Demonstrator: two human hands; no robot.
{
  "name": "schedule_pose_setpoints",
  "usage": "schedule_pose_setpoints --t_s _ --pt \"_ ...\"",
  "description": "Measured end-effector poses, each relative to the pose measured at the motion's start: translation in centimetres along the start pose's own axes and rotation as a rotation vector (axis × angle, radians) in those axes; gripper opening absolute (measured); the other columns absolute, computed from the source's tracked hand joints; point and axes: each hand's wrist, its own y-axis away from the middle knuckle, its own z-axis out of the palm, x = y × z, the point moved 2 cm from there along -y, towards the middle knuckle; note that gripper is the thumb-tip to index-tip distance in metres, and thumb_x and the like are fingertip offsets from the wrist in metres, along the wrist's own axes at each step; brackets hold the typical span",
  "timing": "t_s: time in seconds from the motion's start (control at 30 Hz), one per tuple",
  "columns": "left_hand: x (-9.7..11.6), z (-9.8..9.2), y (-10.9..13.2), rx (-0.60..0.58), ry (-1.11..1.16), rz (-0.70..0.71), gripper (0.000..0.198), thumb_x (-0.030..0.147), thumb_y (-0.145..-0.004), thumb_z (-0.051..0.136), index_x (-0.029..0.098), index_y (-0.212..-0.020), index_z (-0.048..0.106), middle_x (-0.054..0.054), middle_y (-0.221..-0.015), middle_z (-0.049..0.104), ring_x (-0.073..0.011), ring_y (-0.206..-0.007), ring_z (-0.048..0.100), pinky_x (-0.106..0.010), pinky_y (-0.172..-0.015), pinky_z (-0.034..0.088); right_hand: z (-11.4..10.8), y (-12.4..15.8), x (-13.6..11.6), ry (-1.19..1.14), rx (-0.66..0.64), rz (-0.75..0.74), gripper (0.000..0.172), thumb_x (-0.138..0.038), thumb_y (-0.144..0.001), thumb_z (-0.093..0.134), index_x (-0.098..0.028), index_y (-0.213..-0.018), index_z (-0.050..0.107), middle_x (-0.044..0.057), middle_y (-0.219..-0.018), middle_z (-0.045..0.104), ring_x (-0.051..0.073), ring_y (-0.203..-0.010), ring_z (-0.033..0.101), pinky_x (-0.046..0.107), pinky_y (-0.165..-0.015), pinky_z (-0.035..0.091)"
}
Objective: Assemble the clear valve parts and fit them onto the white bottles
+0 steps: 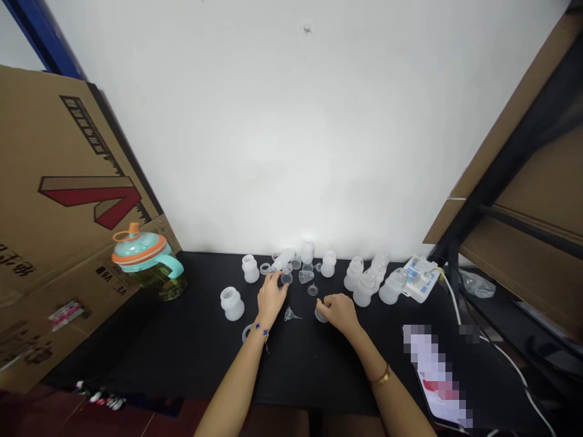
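Note:
On a black table [191,346] lie several small translucent white plastic bottles and clear parts. My left hand [270,297] reaches forward, its fingers pinched on a small clear cup-shaped part [286,278] near the middle cluster. My right hand [339,312] rests on the table with its fingers curled around a small clear part [320,315] at its left side. A clear funnel-shaped piece [291,314] lies between the two hands. A white bottle [232,303] stands to the left of my left hand. A clear ring [246,332] lies under my left wrist.
A teal and orange lidded jug [148,260] stands at the left beside a large cardboard box [59,200]. More bottles [364,285] and a white device [422,278] with cables sit at the right. A blurred phone [435,373] lies near the front right. A dark shelf frame [501,188] rises on the right.

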Motion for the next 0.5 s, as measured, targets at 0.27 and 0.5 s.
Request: schedule_pose_setpoints --t_s 0.27,0.5 --pt "-0.1 0.32 -0.08 0.018 0.08 0.014 0.038 0.024 -0.088 0.066 0.024 -0.125 0.06 -0.008 -0.125 0.065 -0.0263 -0.11 0.066 -0.034 -0.087 0.052 -0.21 -0.08 -0.08 0.01 -0.04 -0.006 0.042 -0.04 -0.087 0.066 -0.018 -0.053 0.054 0.001 -0.059 0.06 0.013 -0.06 0.052 0.029 -0.056 0.015" --pt "0.52 0.54 0.37 0.027 0.239 0.072 0.048 0.025 -0.088 0.065 0.023 -0.134 0.052 -0.009 -0.127 0.063 -0.0175 -0.072 0.067 -0.036 -0.081 0.054 -0.33 -0.17 0.35 -0.036 -0.027 0.007 0.039 -0.042 -0.087 0.069 -0.019 -0.06 0.052 -0.002 -0.062 0.056 0.013 -0.061 0.051 0.026 -0.055 0.018"
